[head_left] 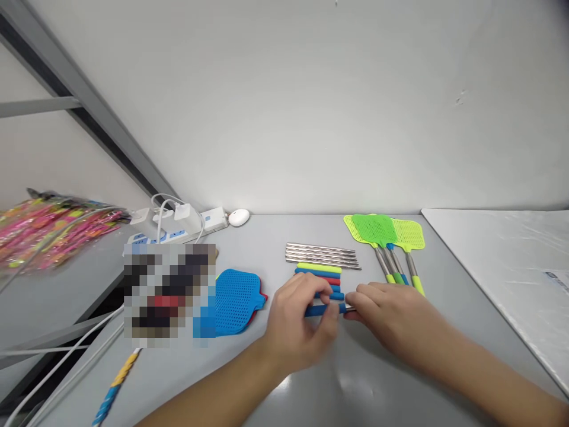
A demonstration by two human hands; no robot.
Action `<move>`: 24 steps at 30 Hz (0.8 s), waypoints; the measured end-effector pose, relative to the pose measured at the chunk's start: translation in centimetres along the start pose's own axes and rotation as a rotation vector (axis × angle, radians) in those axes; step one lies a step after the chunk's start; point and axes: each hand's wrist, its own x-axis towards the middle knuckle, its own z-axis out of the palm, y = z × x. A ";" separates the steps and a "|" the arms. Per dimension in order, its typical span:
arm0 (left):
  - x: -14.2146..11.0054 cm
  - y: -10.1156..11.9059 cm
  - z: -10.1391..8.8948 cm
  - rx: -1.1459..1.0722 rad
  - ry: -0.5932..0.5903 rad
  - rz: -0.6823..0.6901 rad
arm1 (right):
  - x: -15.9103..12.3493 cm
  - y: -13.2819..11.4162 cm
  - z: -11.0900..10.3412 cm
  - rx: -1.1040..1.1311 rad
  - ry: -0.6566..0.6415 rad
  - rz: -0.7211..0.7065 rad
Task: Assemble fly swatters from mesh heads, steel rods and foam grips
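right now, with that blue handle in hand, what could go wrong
The thin silver metal rod could tilt at the blue cylindrical handle; little rod shows beside the right grip. The left grip might roll the coloured cylindrical handles close behind it. The right grip could nudge the nearby green perforated swatters.

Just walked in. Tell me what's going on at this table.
A person's left hand holds a blue handle, and the right hand grips a metal rod at the handle's right end. Just beyond lie more coloured handles, then a row of loose rods. Swatters with green and yellow heads lie to the right; a blue swatter head lies to the left.
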 end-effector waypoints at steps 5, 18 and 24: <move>0.1 0.3 1.0 0.211 -0.218 0.019 | -0.3 2.0 -0.4 -0.051 0.149 -0.068; -1.3 2.0 2.1 0.036 -0.263 -0.065 | -0.8 -1.1 0.5 0.953 0.281 0.422; 1.4 1.6 -1.5 0.415 -0.330 0.295 | -1.4 -0.8 0.8 1.275 0.435 0.478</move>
